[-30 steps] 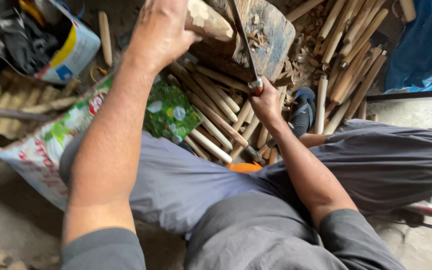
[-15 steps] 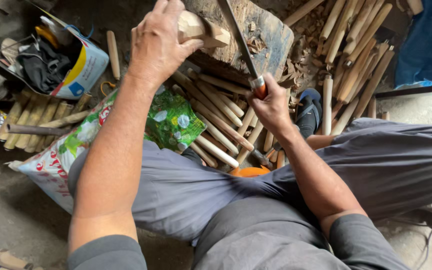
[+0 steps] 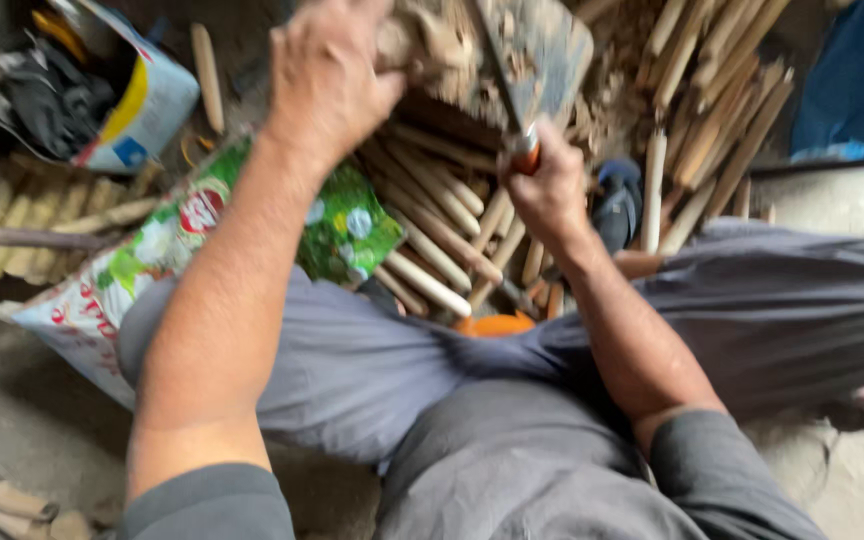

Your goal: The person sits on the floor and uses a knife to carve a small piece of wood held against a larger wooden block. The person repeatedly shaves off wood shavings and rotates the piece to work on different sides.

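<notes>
At top centre the left hand (image 3: 327,85) grips a wood piece (image 3: 422,40) while the right hand (image 3: 549,190) clasps a blade (image 3: 500,75) close beside it, so a slip could cut fingers.

The wood piece (image 3: 414,42), pale and rough-cut, is gripped in the left hand (image 3: 327,80) over the chopping block (image 3: 552,50), blurred. The blade (image 3: 500,60), long and dull grey with an orange collar at its handle, stands steeply in the right hand (image 3: 550,190), beside the wood.
</notes>
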